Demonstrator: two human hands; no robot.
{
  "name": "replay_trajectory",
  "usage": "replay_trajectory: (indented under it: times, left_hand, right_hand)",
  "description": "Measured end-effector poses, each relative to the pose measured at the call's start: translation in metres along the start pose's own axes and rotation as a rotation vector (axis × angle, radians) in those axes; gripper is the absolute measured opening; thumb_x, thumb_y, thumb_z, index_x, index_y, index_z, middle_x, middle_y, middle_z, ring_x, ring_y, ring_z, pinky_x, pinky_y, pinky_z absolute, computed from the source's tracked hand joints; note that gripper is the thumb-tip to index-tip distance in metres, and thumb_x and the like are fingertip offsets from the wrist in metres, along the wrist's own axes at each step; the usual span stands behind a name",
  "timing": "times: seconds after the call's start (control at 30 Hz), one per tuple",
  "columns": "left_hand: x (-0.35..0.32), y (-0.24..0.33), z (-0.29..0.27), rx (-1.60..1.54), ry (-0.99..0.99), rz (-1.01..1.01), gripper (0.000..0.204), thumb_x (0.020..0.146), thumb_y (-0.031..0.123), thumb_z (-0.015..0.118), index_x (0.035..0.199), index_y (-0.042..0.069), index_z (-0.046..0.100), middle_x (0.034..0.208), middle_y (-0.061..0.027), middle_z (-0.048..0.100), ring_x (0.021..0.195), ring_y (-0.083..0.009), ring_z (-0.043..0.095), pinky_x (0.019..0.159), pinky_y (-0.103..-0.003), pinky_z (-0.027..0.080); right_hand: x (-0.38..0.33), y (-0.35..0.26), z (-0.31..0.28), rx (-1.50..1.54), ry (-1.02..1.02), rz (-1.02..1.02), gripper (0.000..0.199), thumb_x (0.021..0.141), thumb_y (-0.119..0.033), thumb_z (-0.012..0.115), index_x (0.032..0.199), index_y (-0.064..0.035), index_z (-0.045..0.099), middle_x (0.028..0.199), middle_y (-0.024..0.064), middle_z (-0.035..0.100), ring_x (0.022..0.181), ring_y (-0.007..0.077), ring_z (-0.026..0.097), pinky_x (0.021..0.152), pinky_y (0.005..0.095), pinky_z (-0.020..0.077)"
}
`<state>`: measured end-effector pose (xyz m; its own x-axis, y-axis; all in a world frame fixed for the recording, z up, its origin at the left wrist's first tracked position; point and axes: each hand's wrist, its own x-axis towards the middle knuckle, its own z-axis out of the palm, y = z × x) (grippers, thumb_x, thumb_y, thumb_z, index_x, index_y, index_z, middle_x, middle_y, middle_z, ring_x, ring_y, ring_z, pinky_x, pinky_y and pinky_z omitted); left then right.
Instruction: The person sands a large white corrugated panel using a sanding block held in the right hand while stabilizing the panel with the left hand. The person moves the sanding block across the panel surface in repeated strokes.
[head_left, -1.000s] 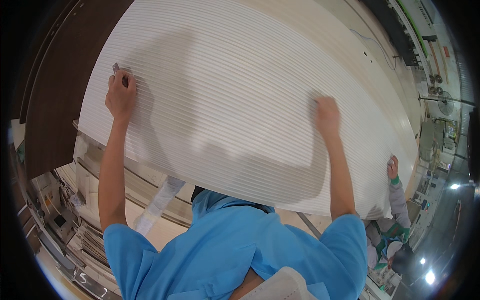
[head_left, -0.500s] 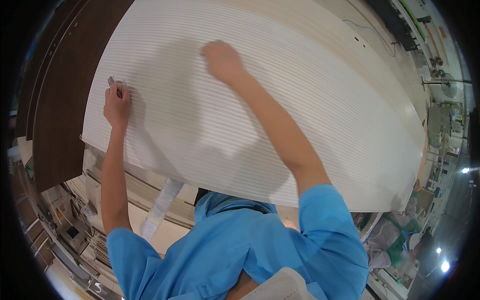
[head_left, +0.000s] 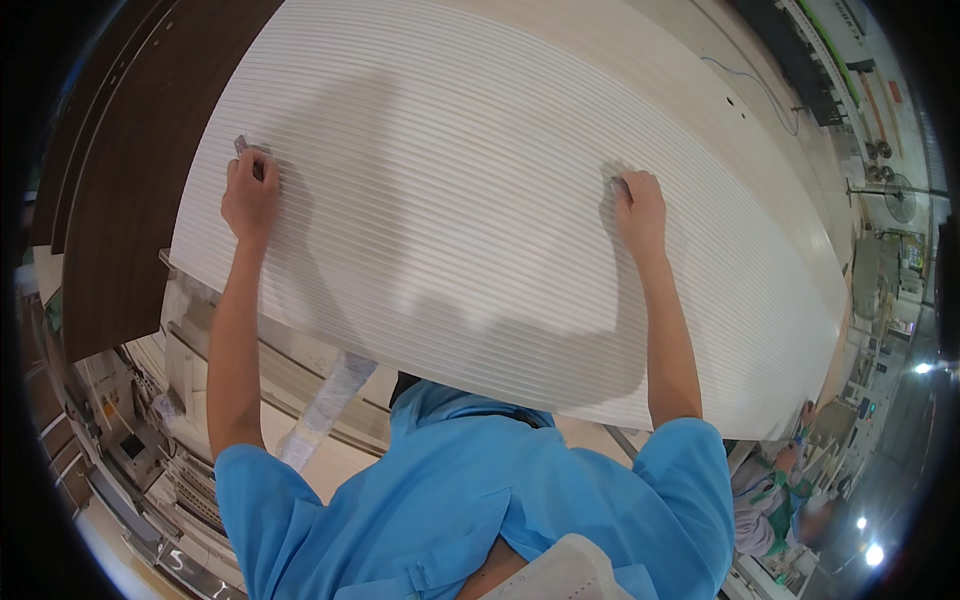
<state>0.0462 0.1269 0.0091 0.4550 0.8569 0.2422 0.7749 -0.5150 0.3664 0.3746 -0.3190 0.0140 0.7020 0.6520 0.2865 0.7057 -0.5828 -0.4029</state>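
Observation:
A large white panel with fine parallel ridges lies in front of me under both hands. At its left part my left hand is closed round a small greyish object, whose end sticks out beyond the fingers; its kind is unclear. Farther right, my right hand is closed, with its fingertips at the ridged surface. A small dark bit shows at those fingertips, too little to name. Both forearms reach across the panel's near edge, and their shadows fall over the ridges.
Dark brown boards stand along the left. A plastic-wrapped strip and pale boards lie below the panel's near edge. A pale surface with a thin blue cable is beyond the panel. At the lower right another person is near the panel's corner.
My right hand has swung right and nearer to me across the panel. My left hand has shifted slightly right and farther away, still holding the greyish object.

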Motion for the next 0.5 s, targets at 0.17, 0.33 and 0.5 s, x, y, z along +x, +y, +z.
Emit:
replay_trajectory:
  times: [0.17, 0.33, 0.5]
  left_hand:
    - [-0.002, -0.001, 0.006, 0.025, 0.076, 0.031, 0.016, 0.094, 0.030, 0.063, 0.099, 0.016, 0.065, 0.098, -0.0056, 0.066, 0.087, -0.0293, 0.068, 0.077, -0.044, 0.054]
    - [-0.001, 0.000, 0.004, 0.032, -0.006, -0.035, 0.014, 0.092, 0.027, 0.065, 0.098, 0.016, 0.065, 0.097, -0.0066, 0.066, 0.085, -0.0291, 0.069, 0.077, -0.044, 0.055]
    - [0.000, 0.004, 0.000, 0.020, 0.021, 0.001, 0.013, 0.092, 0.028, 0.066, 0.097, 0.016, 0.064, 0.094, -0.0057, 0.065, 0.082, -0.0293, 0.069, 0.072, -0.043, 0.055]
  right_hand:
    - [0.017, -0.017, 0.028, 0.044, -0.002, -0.084, 0.012, 0.092, -0.007, 0.061, 0.103, -0.0022, 0.066, 0.097, 0.0155, 0.064, 0.094, 0.0351, 0.061, 0.081, 0.0471, 0.0503]
    - [0.106, -0.148, 0.138, -0.055, -0.005, -0.261, 0.025, 0.080, -0.005, 0.060, 0.104, -0.0042, 0.068, 0.104, 0.0174, 0.067, 0.100, 0.0361, 0.063, 0.089, 0.0471, 0.0516]
    - [0.185, -0.262, 0.205, 0.195, -0.067, -0.412, 0.017, 0.080, -0.003, 0.062, 0.095, -0.0036, 0.070, 0.104, 0.0164, 0.069, 0.103, 0.0353, 0.064, 0.090, 0.0466, 0.0533]
